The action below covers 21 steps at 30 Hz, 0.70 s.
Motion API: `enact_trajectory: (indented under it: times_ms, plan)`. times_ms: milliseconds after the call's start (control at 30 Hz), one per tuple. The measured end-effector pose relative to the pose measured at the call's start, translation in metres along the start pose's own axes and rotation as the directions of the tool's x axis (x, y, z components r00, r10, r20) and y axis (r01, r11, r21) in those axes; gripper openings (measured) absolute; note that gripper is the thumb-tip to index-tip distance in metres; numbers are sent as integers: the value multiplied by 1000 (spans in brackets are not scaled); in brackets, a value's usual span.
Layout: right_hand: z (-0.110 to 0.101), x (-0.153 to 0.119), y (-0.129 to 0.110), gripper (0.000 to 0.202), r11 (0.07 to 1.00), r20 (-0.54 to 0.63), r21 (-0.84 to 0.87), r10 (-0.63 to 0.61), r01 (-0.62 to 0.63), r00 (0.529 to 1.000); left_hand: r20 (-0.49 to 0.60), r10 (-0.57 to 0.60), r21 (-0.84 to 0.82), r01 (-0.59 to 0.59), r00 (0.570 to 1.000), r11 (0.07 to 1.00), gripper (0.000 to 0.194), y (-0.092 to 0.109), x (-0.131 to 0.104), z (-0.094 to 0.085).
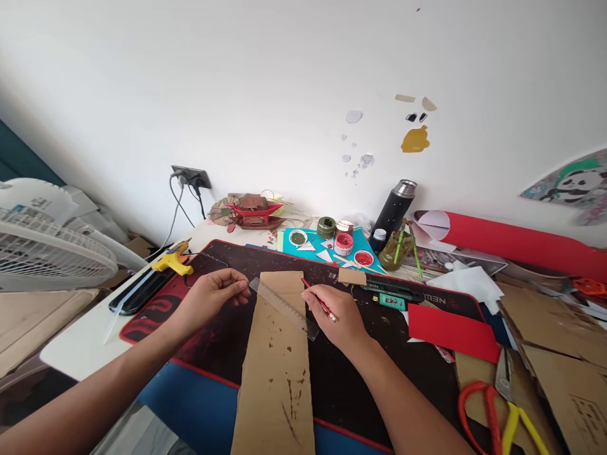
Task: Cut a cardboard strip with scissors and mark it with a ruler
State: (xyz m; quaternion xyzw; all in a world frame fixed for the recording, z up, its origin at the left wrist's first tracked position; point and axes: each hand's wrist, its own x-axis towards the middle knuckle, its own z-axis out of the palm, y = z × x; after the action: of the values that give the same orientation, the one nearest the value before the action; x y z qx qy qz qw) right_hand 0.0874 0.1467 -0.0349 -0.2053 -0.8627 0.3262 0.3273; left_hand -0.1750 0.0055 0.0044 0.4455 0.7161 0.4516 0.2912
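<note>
A long strip of brown cardboard (277, 354) lies lengthwise in front of me, stained with dark marks. Across its far part rests a clear ruler (284, 306), slanting from upper left to lower right. My right hand (337, 309) is closed on a red pencil (325, 307), its tip near the strip's far right corner and its eraser end toward me. To the left of the strip is my left hand (218, 298), fingers curled and thumb pressed to them beside the ruler's upper end. Whether anything is pinched there I cannot make out.
A dark desk mat (351, 392) lies underneath. Left stands a yellow glue gun (176, 258); farther left, a fan (52, 246). Behind are paint pots (344, 243), a black thermos (394, 205) and model boats (256, 212). Scissors (503, 385) and red paper (450, 330) lie right.
</note>
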Motion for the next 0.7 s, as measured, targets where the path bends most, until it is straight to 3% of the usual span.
enact_trajectory:
  times_ms: [333, 567, 700]
  plan:
    - [9, -3, -3, 19, 981, 241, -169, -47, 90, 969, -5, -111, -252, 106, 994, 962, 69, -10, 5, 0]
    - [14, -3, -13, 38, 953, 358, -270, -37, 141, 933, -13, -120, -227, 113, 993, 967, 65, -5, 1, 0]
    - [14, -3, -15, 34, 951, 347, -288, -5, 112, 938, -10, -87, -151, 85, 996, 985, 59, 0, -1, -1]
